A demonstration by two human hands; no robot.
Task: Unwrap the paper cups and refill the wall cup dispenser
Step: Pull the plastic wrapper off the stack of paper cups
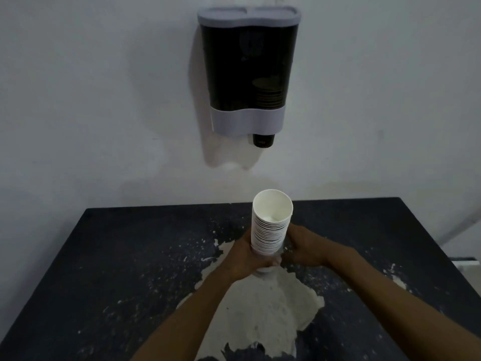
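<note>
A stack of white paper cups (270, 225) stands upright, mouths up, above the table's middle. My left hand (246, 256) wraps its lower part from the left. My right hand (303, 247) grips it from the right, near the base. A thin clear wrapper seems to cling around the bottom of the stack between my fingers. On the wall above hangs the cup dispenser (248, 71), dark and see-through with a grey lid and grey band. Its right tube holds a short stack of dark cups, and one dark cup (263, 143) pokes out below. The left tube looks empty.
A dark table (130, 256) stands against the white wall, its top worn with a large pale patch (263, 308) and white flecks. Its back edge meets the wall just below the dispenser.
</note>
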